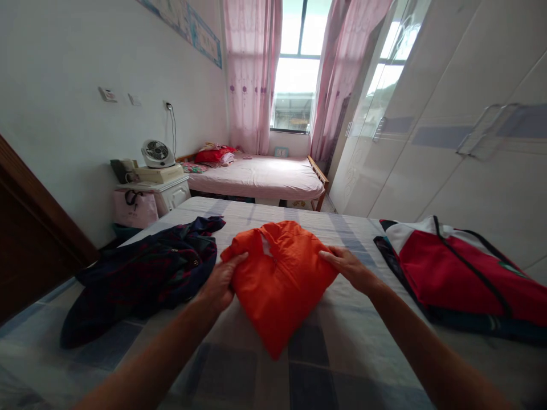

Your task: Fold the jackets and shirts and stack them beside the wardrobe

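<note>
An orange jacket (282,279), folded into a bundle with its collar opening toward the far side, is held between my two hands over the bed. My left hand (224,279) grips its left edge, thumb on top and the other fingers hidden underneath. At the opposite edge my right hand (348,265) pinches the fabric the same way. The jacket's lower end narrows to a point toward me. A dark plaid garment (158,273) lies crumpled to the left of my left hand. Off to the right, a red and white jacket (461,267) rests folded on other dark folded clothes.
The bed (239,364) has a blue and white checked sheet. Beyond it stands a second bed (265,176) with pink bedding. A white nightstand (173,193) holding a small fan (157,152) is at the left. Wardrobe doors (427,131) line the right side.
</note>
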Tool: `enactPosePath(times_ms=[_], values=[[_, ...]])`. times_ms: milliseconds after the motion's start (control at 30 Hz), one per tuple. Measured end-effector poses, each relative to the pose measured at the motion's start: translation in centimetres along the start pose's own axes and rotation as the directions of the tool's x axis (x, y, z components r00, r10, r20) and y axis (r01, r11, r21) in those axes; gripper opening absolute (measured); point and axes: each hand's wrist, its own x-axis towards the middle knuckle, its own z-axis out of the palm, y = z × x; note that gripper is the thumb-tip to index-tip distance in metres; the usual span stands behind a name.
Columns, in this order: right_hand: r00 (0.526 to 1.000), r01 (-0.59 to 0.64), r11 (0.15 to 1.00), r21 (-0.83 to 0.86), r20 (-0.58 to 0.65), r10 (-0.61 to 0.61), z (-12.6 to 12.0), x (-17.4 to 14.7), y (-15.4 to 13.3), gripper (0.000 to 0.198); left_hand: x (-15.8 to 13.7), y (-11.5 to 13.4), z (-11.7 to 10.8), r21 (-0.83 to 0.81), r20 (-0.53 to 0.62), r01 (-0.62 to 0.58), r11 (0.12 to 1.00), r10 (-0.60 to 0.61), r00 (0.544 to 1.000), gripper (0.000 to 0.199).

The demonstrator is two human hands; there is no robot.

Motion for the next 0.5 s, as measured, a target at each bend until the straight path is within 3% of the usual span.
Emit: enactPosePath(times_ms=[100, 167, 233, 333, 433, 500], values=[[0.99, -0.093, 0.97, 0.224, 0.128, 0.065, 0.6, -3.9, 0.4, 0.043, 3.7, 2.3, 1.0, 0.105, 0.111, 0.002, 0.994, -0.014, 0.994, 0.015], [0.973, -0.182, 0.966, 0.183, 0.174, 0.151, 1.0, -5.8, 1.1, 0.044, 5.4, 2.5, 1.3, 0.18, 0.171, -0.015, 0.983, -0.017, 0.985, 0.018], [0.978, -0.198, 0.98, 0.001, 0.067, 0.198, 1.0, -6.5, 1.8, 0.044, 6.6, 2.0, 1.3, 0.251, 0.204, -0.069, 0.966, 0.017, 0.979, 0.023], [0.961, -0.216, 0.955, -0.201, -0.216, 0.172, -0.1, -5.0, 2.1, 0.055, 7.6, 1.6, 0.5, 0.352, 0.177, -0.206, 0.913, 0.151, 0.973, 0.03], [0.94, -0.247, 0.953, -0.178, -0.284, 0.191, -0.7, -1.5, 1.8, 0.072, 8.0, 2.0, -0.7, 0.459, 0.158, -0.311, 0.832, 0.268, 0.95, 0.036], [0.94, -0.229, 0.961, -0.154, -0.29, 0.178, -0.3, 0.9, 1.4, 0.071, 8.2, 2.3, -1.1, 0.514, 0.182, -0.344, 0.785, 0.292, 0.939, 0.04]])
